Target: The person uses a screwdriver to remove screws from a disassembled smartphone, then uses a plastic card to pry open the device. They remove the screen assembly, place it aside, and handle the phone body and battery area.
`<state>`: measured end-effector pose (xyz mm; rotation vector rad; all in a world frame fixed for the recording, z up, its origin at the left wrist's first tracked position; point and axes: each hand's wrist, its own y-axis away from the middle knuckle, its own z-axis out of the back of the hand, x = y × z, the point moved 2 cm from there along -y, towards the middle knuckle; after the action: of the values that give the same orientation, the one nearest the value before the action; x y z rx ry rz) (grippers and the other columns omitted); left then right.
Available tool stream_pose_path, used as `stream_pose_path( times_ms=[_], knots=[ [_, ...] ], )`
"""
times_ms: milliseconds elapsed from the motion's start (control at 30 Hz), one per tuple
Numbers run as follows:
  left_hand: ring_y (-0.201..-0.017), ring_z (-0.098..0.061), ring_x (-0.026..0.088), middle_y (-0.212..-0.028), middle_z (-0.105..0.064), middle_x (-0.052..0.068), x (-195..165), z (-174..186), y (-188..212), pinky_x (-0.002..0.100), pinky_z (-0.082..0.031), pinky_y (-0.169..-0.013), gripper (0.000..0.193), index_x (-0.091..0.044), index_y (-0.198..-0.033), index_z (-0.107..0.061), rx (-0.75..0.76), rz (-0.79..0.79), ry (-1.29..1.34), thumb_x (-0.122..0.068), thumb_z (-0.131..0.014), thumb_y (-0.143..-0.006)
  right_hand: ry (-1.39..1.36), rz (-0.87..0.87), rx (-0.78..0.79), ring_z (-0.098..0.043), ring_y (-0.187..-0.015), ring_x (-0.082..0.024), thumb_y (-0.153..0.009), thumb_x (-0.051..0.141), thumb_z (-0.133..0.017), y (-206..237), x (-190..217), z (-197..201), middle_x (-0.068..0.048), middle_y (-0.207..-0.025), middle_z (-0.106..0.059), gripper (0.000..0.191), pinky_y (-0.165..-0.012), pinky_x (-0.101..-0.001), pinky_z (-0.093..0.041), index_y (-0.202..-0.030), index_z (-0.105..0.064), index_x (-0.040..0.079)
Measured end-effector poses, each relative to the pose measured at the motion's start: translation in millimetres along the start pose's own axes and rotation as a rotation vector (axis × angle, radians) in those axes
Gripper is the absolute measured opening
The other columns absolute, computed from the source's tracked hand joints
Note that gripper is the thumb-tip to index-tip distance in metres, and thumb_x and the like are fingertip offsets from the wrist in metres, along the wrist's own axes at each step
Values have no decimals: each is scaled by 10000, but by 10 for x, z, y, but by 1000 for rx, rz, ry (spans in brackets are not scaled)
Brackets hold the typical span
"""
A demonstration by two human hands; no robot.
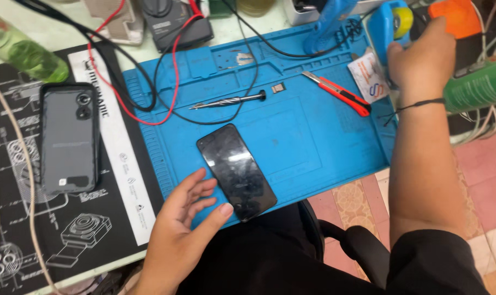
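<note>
Left hand (185, 229) rests open beside the black glossy smartphone (236, 171) lying on the blue silicone repair mat (313, 142), thumb touching its corner, while the right hand (423, 57) grips a blue tape dispenser (387, 24) — best to steady the phone flat.

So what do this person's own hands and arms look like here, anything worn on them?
Both are bare: no gloves, no rings that show. The right hand has a thin dark cord or band round the wrist, and the forearm below it is bare up to a short black sleeve at the picture's lower edge. The left hand shows nothing worn; its wrist leaves the picture uncovered.
</note>
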<state>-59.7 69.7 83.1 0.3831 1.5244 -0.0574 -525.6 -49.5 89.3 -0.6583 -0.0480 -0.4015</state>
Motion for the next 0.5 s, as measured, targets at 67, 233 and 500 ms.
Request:
stream_pose_path(
  times_ms=[67, 233, 500],
  knots=[
    [-1196, -644, 216, -1299, -654, 186, 13, 11, 32, 354, -528, -1003, 686, 59, -1433, -491, 10, -25, 11, -95, -782, -831, 41, -26, 73, -632, -886, -511, -739, 191, -838, -84, -89, -147, -313, -950, -680, 403, -768, -552, -513, -979, -629, -57],
    [-1032, -661, 164, -1160, -682, 137, 76, 117, 11, 307, -557, -904, 569, 46, -1362, -574, -52, 135, 134, -99, -758, -844, 24, 122, -7, -658, -936, -443, -767, 123, -768, -81, -99, -204, -237, -1015, -694, 255, -829, -506, -538, -967, -660, 7],
    [-995, -649, 149, -1117, -681, 126, 78, 125, -13, 294, -551, -887, 520, 61, -1328, -593, -93, 64, 160, -100, -757, -862, -206, 130, -150, -680, -905, -306, -878, 63, -764, 295, -30, 96, -143, -1036, -660, 326, -831, -389, -563, -1139, -595, -35]
  ],
)
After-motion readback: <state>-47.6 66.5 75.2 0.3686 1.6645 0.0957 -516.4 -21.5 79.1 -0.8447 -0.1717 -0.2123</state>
